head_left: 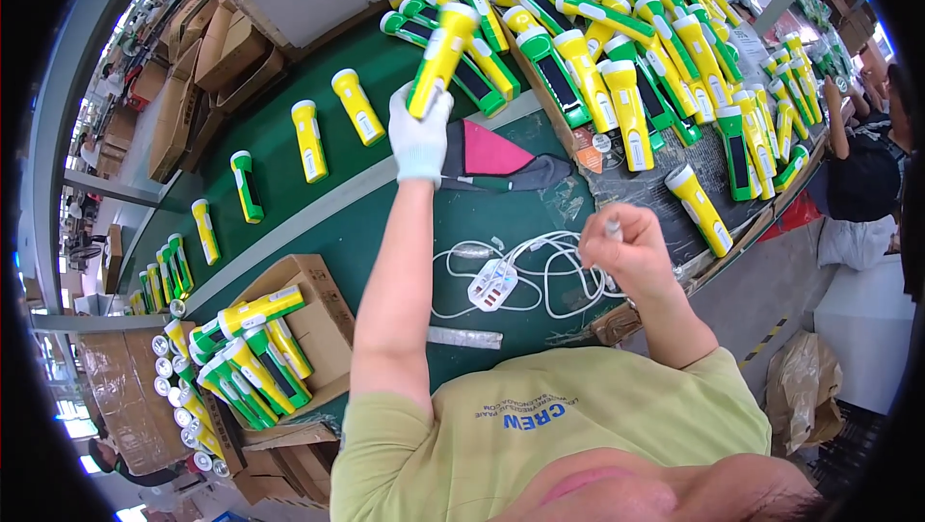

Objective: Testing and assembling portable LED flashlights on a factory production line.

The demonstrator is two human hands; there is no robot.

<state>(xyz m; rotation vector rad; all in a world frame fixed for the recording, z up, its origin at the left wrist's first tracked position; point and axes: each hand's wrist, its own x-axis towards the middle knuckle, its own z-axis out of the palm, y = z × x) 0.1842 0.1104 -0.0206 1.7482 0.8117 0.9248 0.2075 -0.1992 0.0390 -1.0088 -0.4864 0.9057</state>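
Note:
My left hand (420, 136), in a white glove, is closed around a yellow flashlight (445, 50) with a white head. It holds the flashlight up, head tilted upward, over the edge of the green conveyor belt. My right hand (626, 244) is bare and raised over the right side of the green table, its fingers curled in. A small whitish thing (614, 228) shows at its fingertips, too small to name. White cables (551, 276) run below that hand to a white multi-socket charger (492, 285). A pink and grey cloth (491, 151) lies beyond them.
A big pile of yellow and green flashlights (626, 103) covers the right-hand bench. Single flashlights (308, 141) stand spaced along the green belt (275, 107). An open cardboard box (332, 305) with several flashlights sits at the left. Another person (867, 151) is at the far right.

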